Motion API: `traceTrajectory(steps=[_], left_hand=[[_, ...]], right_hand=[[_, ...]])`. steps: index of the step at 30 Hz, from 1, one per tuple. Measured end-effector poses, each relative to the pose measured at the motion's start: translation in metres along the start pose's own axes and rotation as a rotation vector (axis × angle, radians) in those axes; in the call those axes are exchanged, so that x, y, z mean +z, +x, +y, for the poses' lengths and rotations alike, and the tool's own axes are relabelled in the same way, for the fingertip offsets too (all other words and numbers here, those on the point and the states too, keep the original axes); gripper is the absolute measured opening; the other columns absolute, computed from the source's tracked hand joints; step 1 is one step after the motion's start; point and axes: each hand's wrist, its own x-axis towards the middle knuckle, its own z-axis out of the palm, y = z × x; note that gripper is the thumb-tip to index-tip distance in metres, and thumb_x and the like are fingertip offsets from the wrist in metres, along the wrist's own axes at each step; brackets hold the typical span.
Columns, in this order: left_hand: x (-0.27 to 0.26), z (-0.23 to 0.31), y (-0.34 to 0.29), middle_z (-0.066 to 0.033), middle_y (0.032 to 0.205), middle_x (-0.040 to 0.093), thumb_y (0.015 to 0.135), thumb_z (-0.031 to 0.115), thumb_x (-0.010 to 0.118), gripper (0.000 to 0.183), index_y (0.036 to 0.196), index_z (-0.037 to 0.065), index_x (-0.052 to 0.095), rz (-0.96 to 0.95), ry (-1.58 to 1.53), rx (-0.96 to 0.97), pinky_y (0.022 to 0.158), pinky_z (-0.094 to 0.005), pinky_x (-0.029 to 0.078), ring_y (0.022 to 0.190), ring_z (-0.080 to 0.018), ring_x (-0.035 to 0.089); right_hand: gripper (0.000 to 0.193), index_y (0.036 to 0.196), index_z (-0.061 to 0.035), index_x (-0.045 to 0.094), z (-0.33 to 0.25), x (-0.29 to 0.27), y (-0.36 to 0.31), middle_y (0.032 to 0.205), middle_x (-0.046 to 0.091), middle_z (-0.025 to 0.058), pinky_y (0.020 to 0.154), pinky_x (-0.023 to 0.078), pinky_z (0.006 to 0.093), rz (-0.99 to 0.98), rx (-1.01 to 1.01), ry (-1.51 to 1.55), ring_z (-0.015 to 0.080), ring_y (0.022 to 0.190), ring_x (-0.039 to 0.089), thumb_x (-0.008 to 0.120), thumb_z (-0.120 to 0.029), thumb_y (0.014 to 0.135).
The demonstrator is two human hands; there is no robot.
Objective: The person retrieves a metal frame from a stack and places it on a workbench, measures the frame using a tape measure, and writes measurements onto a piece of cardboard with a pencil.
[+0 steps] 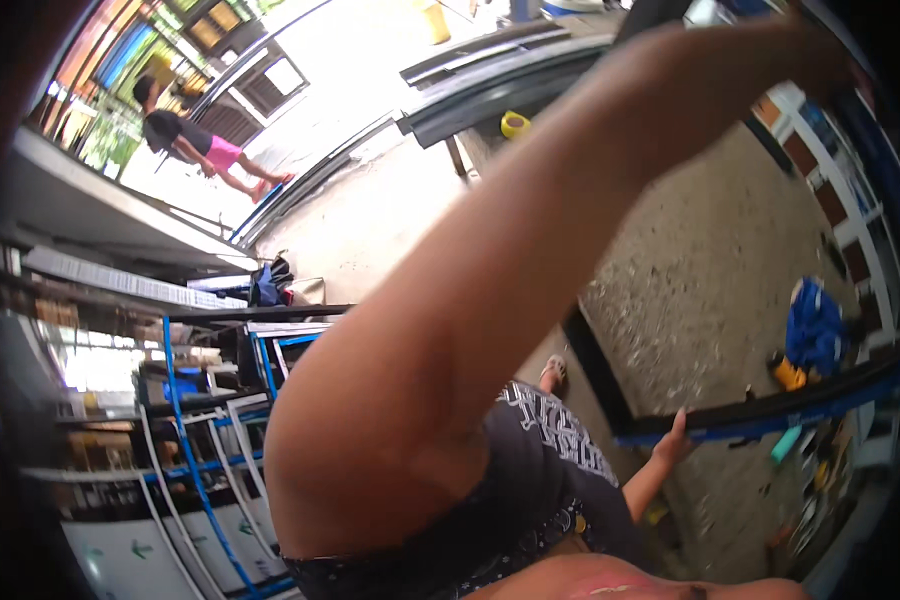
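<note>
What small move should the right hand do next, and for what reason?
Probably secure the right hand more firmly on the long black bar with blue edging: it touches near one corner, and the left hand is too blurred to confirm any support.

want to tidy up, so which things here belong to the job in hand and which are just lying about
In hand:
dark frame with blue edging, right hand on it; left hand blurred, its hold unclear

Apparently lying about:
yellow roll
blue cloth
orange-yellow object
teal piece
</note>
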Motion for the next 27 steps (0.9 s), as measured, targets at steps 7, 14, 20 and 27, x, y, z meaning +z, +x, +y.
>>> traceTrajectory(steps=[7,14,20,27], left_hand=[[0.13,0.046,-0.007,-0.0134,0.104,0.067,0.08,0.039,0.07,0.045,0.112,0.008,0.064,-0.347,-0.252,-0.313,0.077,-0.0458,0.056,0.101,-0.0303,0.066],[0.134,0.106,-0.372,-0.0259,0.102,0.066,0.076,0.039,0.077,0.1,0.151,0.004,0.02,-0.604,-0.683,-1.462,0.082,-0.0459,0.052,0.097,-0.0374,0.065],[0.098,-0.005,-0.517,-0.0168,0.092,0.072,0.089,0.015,0.056,0.074,0.154,0.014,0.02,-0.599,-0.793,-1.963,0.04,-0.0308,0.04,0.051,-0.0126,0.052],[0.125,0.054,-0.592,-0.03,0.137,0.05,0.094,0.048,0.055,0.071,0.137,-0.008,0.045,-0.68,-0.503,-1.473,0.111,-0.0423,0.034,0.132,-0.0392,0.045]], right_hand=[[0.059,0.13,0.0094,0.05,-0.009,0.021,0.059,0.128,0.057,0.0177,0.098,0.046,0.0381,-0.041,0.312,0.25,0.028,0.109,0.058,0.071,-0.014,0.08],[0.063,0.118,0.0109,0.061,-0.035,0.02,0.093,0.11,0.065,0.0178,0.076,0.054,0.04,-0.17,0.575,-0.156,0.0286,0.09,0.063,0.071,-0.038,0.079],[0.058,0.121,0.011,0.057,-0.024,0.036,0.123,0.119,0.061,0.0199,0.088,0.052,0.0397,-0.102,0.583,0.042,0.0312,0.1,0.062,0.072,-0.025,0.078],[0.046,0.108,0.0078,0.064,-0.001,0.046,0.15,0.105,0.064,0.0132,0.087,0.048,0.0376,-0.199,0.612,0.117,0.0239,0.093,0.06,0.073,-0.024,0.076]])
